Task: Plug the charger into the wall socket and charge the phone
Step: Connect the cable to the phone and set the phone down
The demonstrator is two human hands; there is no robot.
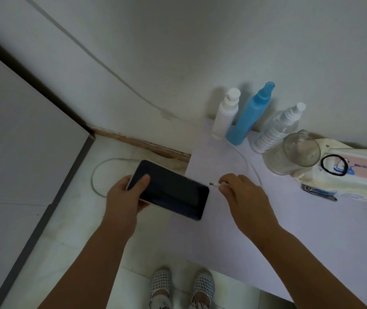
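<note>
1. Step, judged: mating plug to phone; wall socket unseen.
2. Left hand (pixel 123 197) grips the dark-screened, pale-edged slab phone (pixel 169 189), held level at 9 o'clock of the plug.
3. Right hand (pixel 242 195) pinches the thin white cable plug (pixel 217 184), tip just short of the phone's end.
4. Next: align, push straight.
5. Cream wipes packet (pixel 354 175), at 3 o'clock: label unreadable.

Both forearms are bare, with no sleeves, watch or bracelet in view. The left hand (pixel 123 197) and right hand (pixel 245 197) wear no gloves or rings that show. Near the bottom edge, two pale slip-on shoes (pixel 181 286) have woven or perforated tops with a checked look.
</note>
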